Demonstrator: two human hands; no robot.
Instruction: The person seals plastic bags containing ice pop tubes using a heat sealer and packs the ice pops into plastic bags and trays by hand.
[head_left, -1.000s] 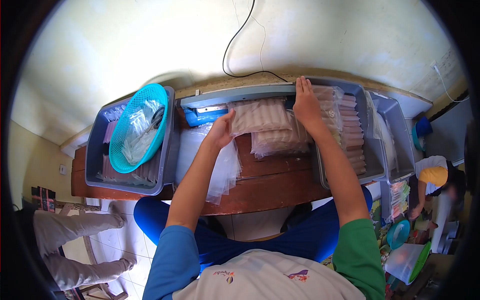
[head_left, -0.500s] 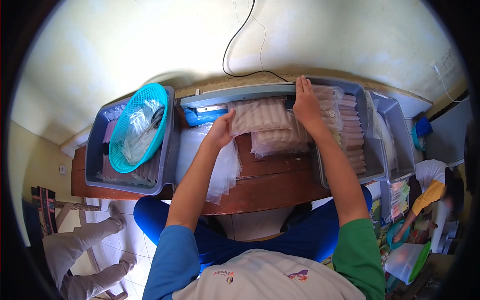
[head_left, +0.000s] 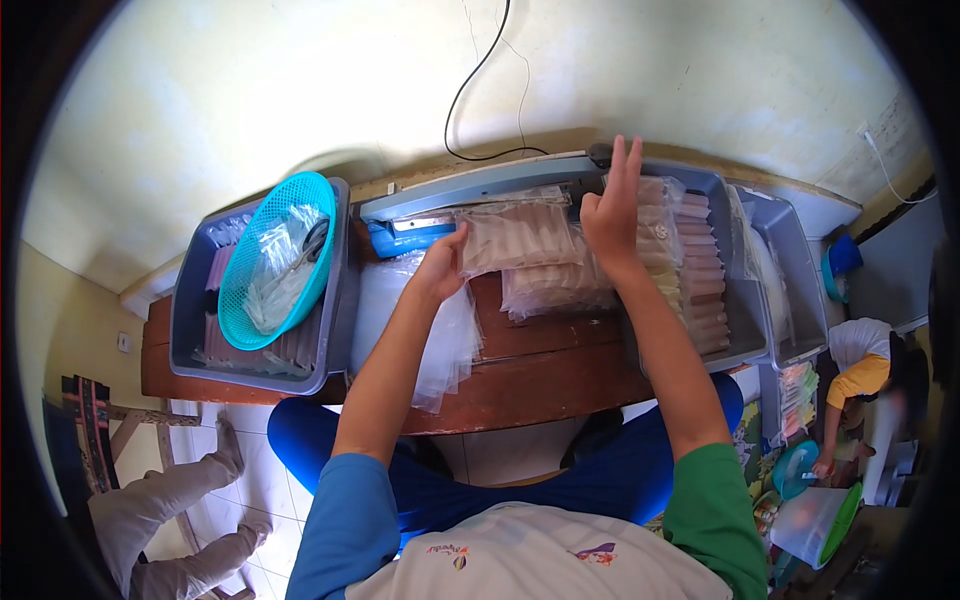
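Observation:
My left hand (head_left: 443, 264) grips the left edge of a clear plastic bag (head_left: 515, 238) packed with a row of pale brown sticks. The bag's upper edge lies at a bag sealer with a long grey arm (head_left: 470, 190) and blue base (head_left: 410, 240). At the arm's right end, my right hand (head_left: 612, 215) is raised with two fingers stretched up; whether it touches the arm I cannot tell. Another filled bag (head_left: 560, 287) lies partly under the held one. Flat clear bags (head_left: 415, 325) are stacked near my left forearm.
On the left, a grey tub (head_left: 340, 300) carries a turquoise basket (head_left: 225, 290) with plastic pieces and scissors. Tubs with filled bags (head_left: 655, 240) and loose sticks (head_left: 703, 270) stand right. Another person (head_left: 860, 360) works at lower right; someone's legs (head_left: 180, 500) are lower left.
The sealer's arm has risen a little at its right end. My right hand has moved slightly up and right, its fingers now apart. The left hand stays on the bag.

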